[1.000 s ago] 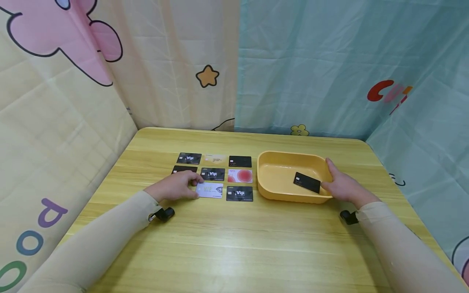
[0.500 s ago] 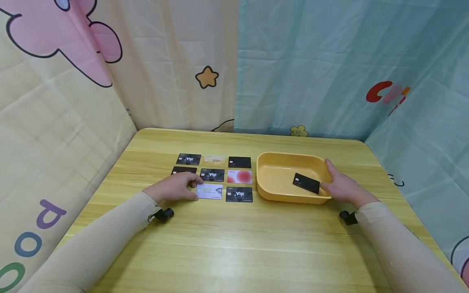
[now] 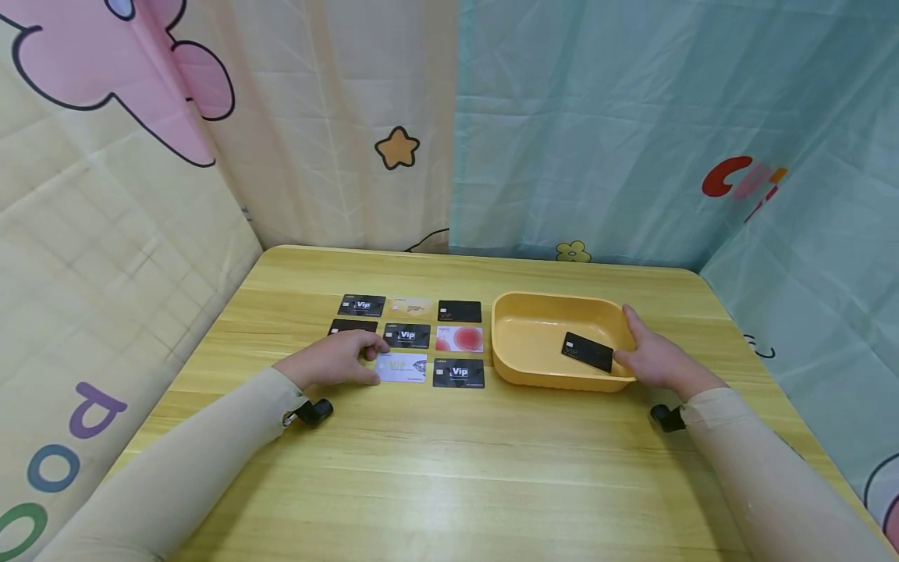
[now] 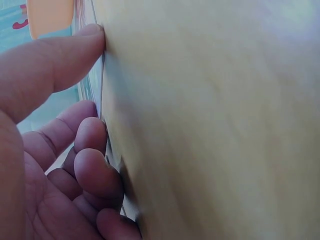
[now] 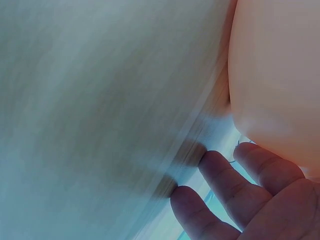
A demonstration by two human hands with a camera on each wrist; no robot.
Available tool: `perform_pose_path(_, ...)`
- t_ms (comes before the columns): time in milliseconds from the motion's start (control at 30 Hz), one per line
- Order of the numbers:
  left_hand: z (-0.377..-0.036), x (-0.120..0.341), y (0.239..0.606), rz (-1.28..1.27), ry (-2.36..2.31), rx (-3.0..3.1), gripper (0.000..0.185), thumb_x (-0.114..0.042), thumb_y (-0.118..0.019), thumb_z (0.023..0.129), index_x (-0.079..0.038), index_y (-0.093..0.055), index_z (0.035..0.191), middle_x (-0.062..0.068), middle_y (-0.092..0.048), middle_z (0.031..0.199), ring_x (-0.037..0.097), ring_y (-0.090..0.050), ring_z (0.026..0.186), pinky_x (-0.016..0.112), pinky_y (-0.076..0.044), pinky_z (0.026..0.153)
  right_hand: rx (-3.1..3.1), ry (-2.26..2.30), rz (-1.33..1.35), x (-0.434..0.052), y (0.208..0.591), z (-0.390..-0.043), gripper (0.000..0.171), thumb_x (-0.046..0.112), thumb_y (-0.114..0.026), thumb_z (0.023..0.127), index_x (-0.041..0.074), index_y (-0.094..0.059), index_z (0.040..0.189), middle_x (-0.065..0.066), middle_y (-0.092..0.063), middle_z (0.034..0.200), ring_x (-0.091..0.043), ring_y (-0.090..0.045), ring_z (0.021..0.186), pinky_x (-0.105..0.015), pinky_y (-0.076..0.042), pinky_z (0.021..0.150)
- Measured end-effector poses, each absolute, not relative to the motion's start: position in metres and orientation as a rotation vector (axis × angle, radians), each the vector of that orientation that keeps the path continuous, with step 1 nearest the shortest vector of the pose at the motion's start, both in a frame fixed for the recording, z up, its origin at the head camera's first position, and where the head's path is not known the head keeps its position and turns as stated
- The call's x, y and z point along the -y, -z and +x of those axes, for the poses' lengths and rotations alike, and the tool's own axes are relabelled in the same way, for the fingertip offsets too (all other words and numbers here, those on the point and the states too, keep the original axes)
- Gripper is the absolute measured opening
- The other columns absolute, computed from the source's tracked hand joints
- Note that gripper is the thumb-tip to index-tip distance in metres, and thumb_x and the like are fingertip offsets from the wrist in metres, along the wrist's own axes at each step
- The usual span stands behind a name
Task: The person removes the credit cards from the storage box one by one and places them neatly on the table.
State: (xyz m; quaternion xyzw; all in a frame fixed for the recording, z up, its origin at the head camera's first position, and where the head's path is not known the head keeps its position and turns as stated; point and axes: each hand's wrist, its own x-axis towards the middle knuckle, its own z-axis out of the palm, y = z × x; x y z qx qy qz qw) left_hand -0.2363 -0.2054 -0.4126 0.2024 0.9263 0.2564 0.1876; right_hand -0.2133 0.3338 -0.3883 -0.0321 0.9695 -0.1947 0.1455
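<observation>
The left hand (image 3: 335, 360) rests on the wooden table (image 3: 449, 468), its thumb and curled fingers set at the left edge of a white VIP card (image 3: 402, 366) in the near row of a card grid; whether it truly pinches the card cannot be told. The right hand (image 3: 656, 357) lies with relaxed fingers against the right rim of the yellow tray (image 3: 534, 375), steadying it, and holds nothing. A black card (image 3: 588, 351) lies tilted inside the tray.

The white card lies flat, so the fingers could slip off its thin edge or push it sideways into the black VIP card (image 3: 459, 372) just beside it. The pink card (image 3: 460, 339) and further black cards lie beyond, and the tray's near wall stands between the grid and the tray floor.
</observation>
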Motion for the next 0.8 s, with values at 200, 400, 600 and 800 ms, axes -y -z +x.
perform_pose_path(200,-0.2351,0.2045,0.4112,0.564,-0.723,-2.604,0.046,-0.026,-0.087,0.087,-0.014,-0.069,0.127,0.003,-0.058,0.105,0.021,-0.053,0.097,0.037,-0.041,0.084,-2.784,0.557,-0.083,-0.3338,0.3884,-0.2131,0.097,0.029,-0.055,0.104,-0.002,0.015,0.164,-0.046,-0.025,0.159,-0.048,-0.055,0.119,-0.063,-0.044,0.104)
perform_pose_path(400,-0.2355,0.2053,0.4112,0.563,-0.726,-2.601,0.045,-0.026,-0.088,0.087,-0.015,-0.069,0.126,0.003,-0.058,0.106,0.021,-0.053,0.098,0.037,-0.041,0.084,-2.777,0.563,-0.071,-0.3339,0.3879,-0.2125,0.098,0.031,-0.054,0.104,0.000,0.016,0.164,-0.045,-0.025,0.159,-0.048,-0.055,0.121,-0.064,-0.043,0.106)
perform_pose_path(600,-0.2365,0.2061,0.4114,0.570,-0.724,-2.601,0.046,-0.027,-0.088,0.086,-0.014,-0.069,0.126,0.003,-0.058,0.106,0.021,-0.053,0.096,0.036,-0.041,0.083,-2.781,0.577,-0.079,-0.3332,0.3868,-0.2127,0.098,0.030,-0.055,0.103,-0.001,0.015,0.164,-0.046,-0.026,0.158,-0.047,-0.055,0.119,-0.063,-0.044,0.104)
perform_pose_path(800,-0.2359,0.2056,0.4114,0.576,-0.720,-2.603,0.046,-0.027,-0.088,0.086,-0.015,-0.069,0.126,0.003,-0.058,0.106,0.020,-0.053,0.097,0.036,-0.041,0.084,-2.781,0.577,-0.084,-0.3330,0.3867,-0.2122,0.098,0.029,-0.055,0.103,-0.001,0.015,0.164,-0.046,-0.026,0.159,-0.047,-0.055,0.119,-0.063,-0.044,0.104)
